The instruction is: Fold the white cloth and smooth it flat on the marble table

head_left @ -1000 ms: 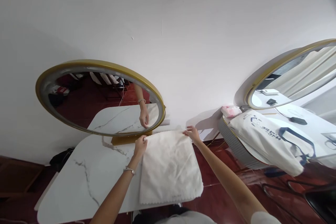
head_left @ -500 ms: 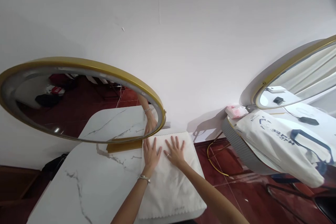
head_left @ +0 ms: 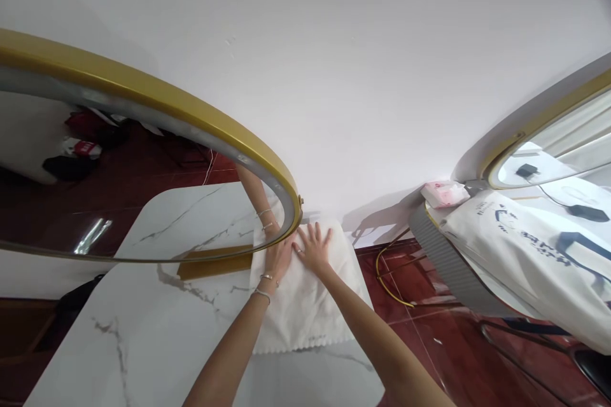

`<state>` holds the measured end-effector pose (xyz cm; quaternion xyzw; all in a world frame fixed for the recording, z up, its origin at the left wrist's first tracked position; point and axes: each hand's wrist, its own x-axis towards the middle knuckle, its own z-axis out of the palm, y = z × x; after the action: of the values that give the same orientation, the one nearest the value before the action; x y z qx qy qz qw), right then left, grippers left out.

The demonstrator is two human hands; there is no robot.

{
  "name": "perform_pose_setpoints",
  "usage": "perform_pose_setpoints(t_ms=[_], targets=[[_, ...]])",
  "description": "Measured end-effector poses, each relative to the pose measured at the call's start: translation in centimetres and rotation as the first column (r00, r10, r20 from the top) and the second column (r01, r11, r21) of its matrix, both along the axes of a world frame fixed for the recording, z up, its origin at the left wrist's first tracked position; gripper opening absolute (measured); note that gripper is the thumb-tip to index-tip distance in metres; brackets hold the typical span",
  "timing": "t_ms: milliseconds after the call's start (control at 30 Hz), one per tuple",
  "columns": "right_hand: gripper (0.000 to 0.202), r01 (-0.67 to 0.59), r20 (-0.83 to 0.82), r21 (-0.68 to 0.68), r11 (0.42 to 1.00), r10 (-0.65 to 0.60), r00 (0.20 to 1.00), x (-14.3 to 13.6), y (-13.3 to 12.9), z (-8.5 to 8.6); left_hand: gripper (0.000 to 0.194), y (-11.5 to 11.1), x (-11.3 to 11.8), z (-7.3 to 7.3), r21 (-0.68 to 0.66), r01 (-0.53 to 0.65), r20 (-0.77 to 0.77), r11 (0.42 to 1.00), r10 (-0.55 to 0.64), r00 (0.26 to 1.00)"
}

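A white cloth (head_left: pixel 305 318) with a scalloped edge lies on the marble-patterned tabletop (head_left: pixel 176 337), wrinkled under my palms. My right hand (head_left: pixel 315 249) rests flat on its far part with the fingers spread. Beside it, my left hand (head_left: pixel 278 261) also presses on the cloth, fingers stretched out and pointing toward the wall. Its fingertips are close to the gold rim of the round mirror (head_left: pixel 260 146) and are partly hard to make out. Two bracelets (head_left: pixel 265 285) circle my left wrist.
A gold mirror base (head_left: pixel 210 265) stands left of the cloth. To the right, another table (head_left: pixel 429 248) carries a tissue pack (head_left: pixel 443 194) and a white printed bag (head_left: pixel 515 235); a second mirror (head_left: pixel 506 146) stands behind them. The floor (head_left: pixel 420 350) has red tiles.
The cloth has slid toward the wall under my hands, baring tabletop at the near edge. My left hand moved farther in, closer to the mirror rim. The view has come nearer to the mirror.
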<state>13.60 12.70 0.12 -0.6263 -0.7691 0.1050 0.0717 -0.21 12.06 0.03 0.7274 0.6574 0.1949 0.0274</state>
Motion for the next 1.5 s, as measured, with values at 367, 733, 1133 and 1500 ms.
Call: perform_pose_setpoints(t_ms=[367,733,1133,1500], targets=[[0.058,0.068,0.013,0.207,0.976,-0.072,0.997,4.6,-8.8,-3.2,0.054,-8.8,0.8,-1.5,0.064,0.195,-0.198,0.979,-0.179,0.964],[0.056,0.16,0.042,-0.046,0.986,-0.158,0.986,5.4,1.8,1.1,0.051,0.2,3.0,0.8,-0.078,0.095,-0.124,0.992,-0.104,0.987],[0.066,-0.031,0.052,0.256,0.966,0.018,0.999,5.4,-11.8,-2.7,0.055,-8.8,-1.0,-0.7,0.179,-0.1,-0.042,0.979,0.11,0.993],[0.053,0.064,0.006,0.054,0.997,-0.064,0.998,8.7,-0.2,-0.3,0.053,-2.9,2.0,1.2,-0.019,-0.101,-0.032,0.995,0.101,0.994]])
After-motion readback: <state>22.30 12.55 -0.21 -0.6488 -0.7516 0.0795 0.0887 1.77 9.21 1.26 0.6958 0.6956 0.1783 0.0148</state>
